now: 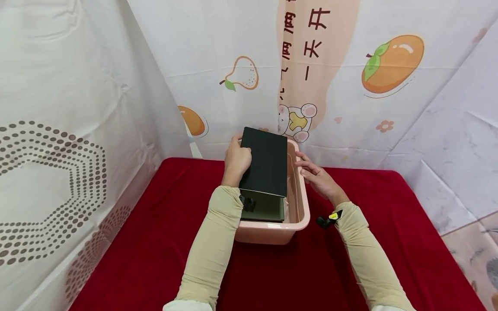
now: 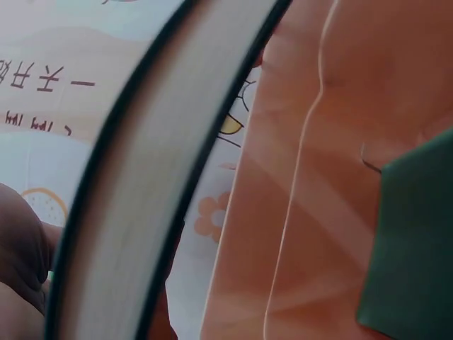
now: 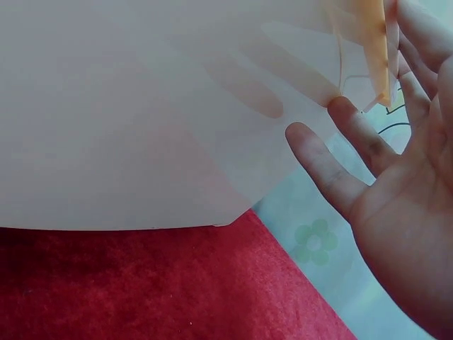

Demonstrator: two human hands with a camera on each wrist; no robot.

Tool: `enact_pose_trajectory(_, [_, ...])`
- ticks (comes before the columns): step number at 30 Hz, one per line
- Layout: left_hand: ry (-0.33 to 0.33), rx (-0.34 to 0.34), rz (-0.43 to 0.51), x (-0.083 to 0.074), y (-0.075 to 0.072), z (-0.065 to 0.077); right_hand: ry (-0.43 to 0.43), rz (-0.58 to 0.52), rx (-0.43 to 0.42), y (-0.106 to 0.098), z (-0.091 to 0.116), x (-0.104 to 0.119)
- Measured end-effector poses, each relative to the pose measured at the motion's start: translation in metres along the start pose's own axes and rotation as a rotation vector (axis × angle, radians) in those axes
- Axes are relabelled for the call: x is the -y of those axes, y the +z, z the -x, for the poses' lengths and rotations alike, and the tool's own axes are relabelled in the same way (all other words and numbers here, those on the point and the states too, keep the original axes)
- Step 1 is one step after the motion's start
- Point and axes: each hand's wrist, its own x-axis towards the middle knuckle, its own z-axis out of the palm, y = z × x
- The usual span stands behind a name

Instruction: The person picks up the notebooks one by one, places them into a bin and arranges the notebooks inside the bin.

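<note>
My left hand [image 1: 237, 160] grips a thick, dark-covered book [image 1: 264, 162] by its left side, thumb on the top cover. Its cream page edges [image 2: 145, 177] and dark green covers show close up in the left wrist view. The book is held tilted over a pale pink plastic bin [image 1: 268, 235]. Inside the bin lies another dark green book [image 1: 268, 211], partly hidden under the held one. Outside the bin's right wall, my right hand [image 1: 320, 178] has its fingers spread and loosely extended, fingertips right at the wall and rim.
The bin stands on a table with a red cloth [image 1: 155, 242]. Behind the table hangs a white curtain [image 1: 218, 39] printed with fruit and characters. Another patterned curtain [image 1: 50, 172] hangs along the left side.
</note>
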Motion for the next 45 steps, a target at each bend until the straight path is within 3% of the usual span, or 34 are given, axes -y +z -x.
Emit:
enact_pose_trajectory(12, [0.062, -0.007, -0.14, 0.008, 0.005, -0.001, 0.027, 0.011, -0.017, 0.002, -0.003, 0.004])
enact_pose_trajectory(21, [0.011, 0.064, -0.195, 0.015, 0.012, 0.003, 0.056, 0.01, -0.027, 0.002, 0.002, -0.001])
enact_pose_trajectory(35, [-0.054, 0.118, -0.383, 0.021, 0.021, -0.005, 0.031, -0.021, -0.021, 0.003, -0.001, 0.004])
enact_pose_trajectory(45, [-0.044, 0.104, -0.423, 0.026, 0.03, -0.002, 0.025, -0.044, -0.02, 0.003, 0.0, 0.0])
